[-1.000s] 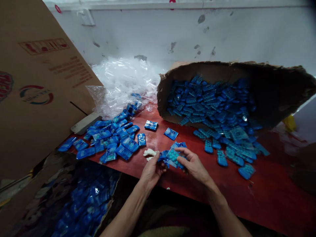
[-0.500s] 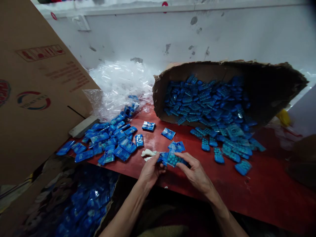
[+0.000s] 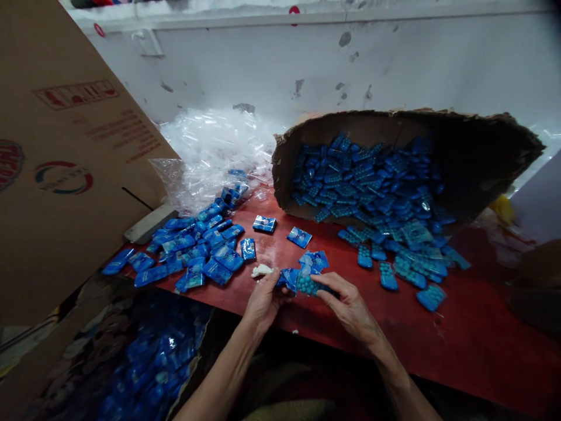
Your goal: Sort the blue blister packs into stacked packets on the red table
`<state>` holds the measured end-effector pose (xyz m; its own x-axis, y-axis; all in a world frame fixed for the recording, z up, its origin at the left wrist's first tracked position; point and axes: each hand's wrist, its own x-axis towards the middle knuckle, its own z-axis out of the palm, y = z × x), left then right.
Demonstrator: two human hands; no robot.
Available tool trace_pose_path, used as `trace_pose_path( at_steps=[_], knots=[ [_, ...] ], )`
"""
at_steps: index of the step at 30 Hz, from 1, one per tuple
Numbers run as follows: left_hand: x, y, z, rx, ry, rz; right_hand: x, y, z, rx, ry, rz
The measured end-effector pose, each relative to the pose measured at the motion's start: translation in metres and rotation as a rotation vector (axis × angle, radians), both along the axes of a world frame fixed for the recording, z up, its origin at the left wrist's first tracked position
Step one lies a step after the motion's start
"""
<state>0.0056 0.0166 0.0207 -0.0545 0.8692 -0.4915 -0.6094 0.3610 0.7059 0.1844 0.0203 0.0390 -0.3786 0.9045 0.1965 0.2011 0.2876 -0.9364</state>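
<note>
Above the front edge of the red table (image 3: 477, 327), my right hand (image 3: 348, 301) pinches a clear-wrapped blue pack (image 3: 307, 285) with rows of round turquoise beads. My left hand (image 3: 265, 298) grips a printed blue card (image 3: 288, 279) between thumb and fingers. The card and the bead pack meet edge to edge; whether one is inside the other I cannot tell. A crumpled white scrap (image 3: 262, 270) lies just beyond my left thumb. Behind the pack rests another blue card (image 3: 316, 259), with two small stacks of cards (image 3: 264, 224) farther back.
A torn carton (image 3: 407, 120) lies on its side, spilling bead packs (image 3: 368, 175). Left of it sit clear plastic bags (image 3: 219, 140) and a heap of blue packets (image 3: 197, 245). A large cardboard box (image 3: 65, 146) stands left; below the edge, a container holds blue packets (image 3: 158, 351).
My left hand and the blue card have shifted slightly, with less of the white scrap showing. The bead pack stays in my right hand, nearly in the same place.
</note>
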Motion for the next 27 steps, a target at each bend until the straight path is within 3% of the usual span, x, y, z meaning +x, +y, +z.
trace_pose_path(
  at_steps=[13,18,24,27],
  knots=[
    [-0.0017,0.0001,-0.0024,0.047,0.054,0.036,0.0035,-0.0004,0.0006,-0.053,-0.014,-0.039],
    [-0.0035,0.0004,-0.0021,0.112,0.126,-0.006,0.0047,-0.0006,0.0024,-0.176,-0.025,-0.068],
    [-0.0063,0.0011,-0.0069,0.134,0.283,-0.019,0.0047,-0.0049,0.0064,-0.161,-0.001,-0.075],
    [-0.0085,0.0016,-0.0086,0.169,0.335,-0.003,0.0042,-0.0074,0.0043,-0.248,0.055,-0.109]
  ],
)
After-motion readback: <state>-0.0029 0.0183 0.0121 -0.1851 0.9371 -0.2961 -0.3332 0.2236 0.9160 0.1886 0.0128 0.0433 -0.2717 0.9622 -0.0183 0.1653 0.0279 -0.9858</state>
